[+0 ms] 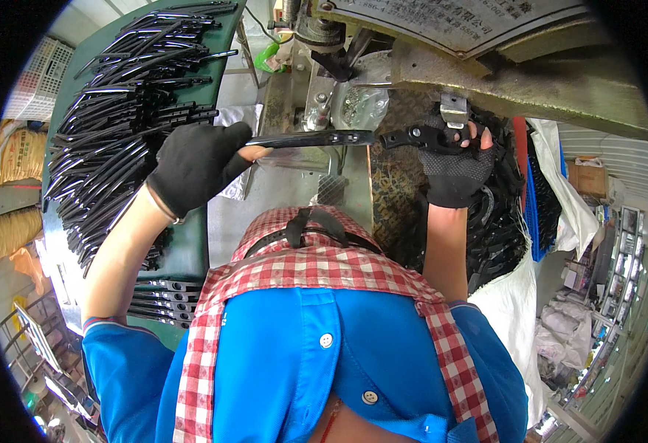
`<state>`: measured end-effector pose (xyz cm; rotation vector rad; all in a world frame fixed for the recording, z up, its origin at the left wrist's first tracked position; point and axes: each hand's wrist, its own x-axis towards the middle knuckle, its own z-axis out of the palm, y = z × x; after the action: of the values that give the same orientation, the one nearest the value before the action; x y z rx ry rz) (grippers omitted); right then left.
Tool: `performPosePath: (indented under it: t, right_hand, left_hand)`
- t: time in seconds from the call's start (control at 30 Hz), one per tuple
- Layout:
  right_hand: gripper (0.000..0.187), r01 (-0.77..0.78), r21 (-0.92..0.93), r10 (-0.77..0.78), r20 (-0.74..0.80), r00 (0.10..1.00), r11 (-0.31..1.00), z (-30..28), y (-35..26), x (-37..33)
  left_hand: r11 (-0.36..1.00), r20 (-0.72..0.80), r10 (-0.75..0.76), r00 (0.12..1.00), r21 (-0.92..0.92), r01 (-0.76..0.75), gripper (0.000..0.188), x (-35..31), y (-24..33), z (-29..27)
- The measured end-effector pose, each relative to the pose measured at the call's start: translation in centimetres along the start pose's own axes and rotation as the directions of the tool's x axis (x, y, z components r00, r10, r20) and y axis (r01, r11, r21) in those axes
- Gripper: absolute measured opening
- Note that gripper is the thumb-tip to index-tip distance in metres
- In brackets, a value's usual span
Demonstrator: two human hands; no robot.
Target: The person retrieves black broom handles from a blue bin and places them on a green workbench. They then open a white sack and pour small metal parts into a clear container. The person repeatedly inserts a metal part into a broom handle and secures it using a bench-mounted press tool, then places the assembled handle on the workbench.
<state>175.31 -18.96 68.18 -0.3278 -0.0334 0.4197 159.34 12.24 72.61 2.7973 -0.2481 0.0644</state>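
Observation:
My left hand (pixel 191 164), in a black glove with the thumb tip bare, is closed round a shiny black metal tube (pixel 305 139). The tube lies level and points right; its flattened end has holes in it. My right hand (pixel 455 168), in a dotted black glove with bare fingertips, grips a black bracket-like piece (pixel 404 138) with a round hole. That piece's left end meets or nearly meets the tube's end; whether they are joined I cannot tell. Right above my right fingers is a small metal block (pixel 454 111) of the machine.
A green table (pixel 191 251) at left carries a big heap of black tubes (pixel 136 111) and a row of flat black parts (pixel 165 301). Machine arm (pixel 531 88) overhangs the upper right. A white sack (pixel 512 295) of black parts stands at right. A clear bag (pixel 368 107) holds small fittings.

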Motion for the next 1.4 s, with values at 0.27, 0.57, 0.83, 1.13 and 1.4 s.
performPosePath:
  t: [0.27, 0.57, 0.83, 1.13, 1.4]
  right_hand:
    - [0.029, 0.02, 0.053, -0.023, 0.059, 0.998, 0.998, 0.4, 2.1, -0.2]
    - [0.037, 0.024, -0.138, -0.038, -0.1, 0.994, 0.99, -0.8, 5.4, -0.1]
    - [0.038, -0.042, -0.024, 0.043, 0.055, 0.998, 0.999, 0.3, 6.4, 0.2]
    - [0.016, -0.051, -0.155, 0.037, -0.093, 0.995, 0.987, -0.6, 7.9, 1.3]
    - [0.019, 0.02, -0.331, -0.065, -0.127, 0.99, 0.943, -0.3, 9.0, 3.3]
  left_hand:
    - [0.994, 0.032, -0.064, 0.997, -0.086, 0.066, 0.037, -0.2, 0.8, 1.8]
    - [0.993, -0.064, -0.067, 0.996, 0.092, 0.073, 0.034, -0.5, 1.2, 2.6]
    - [1.0, -0.008, -0.01, 1.0, 0.004, 0.01, 0.028, -0.5, 0.4, 2.9]
    - [0.985, -0.182, 0.076, 0.98, 0.167, -0.045, 0.038, 1.4, -1.9, 2.3]
    - [0.989, -0.104, -0.012, 0.994, 0.148, 0.027, 0.032, 3.1, -4.5, 1.6]
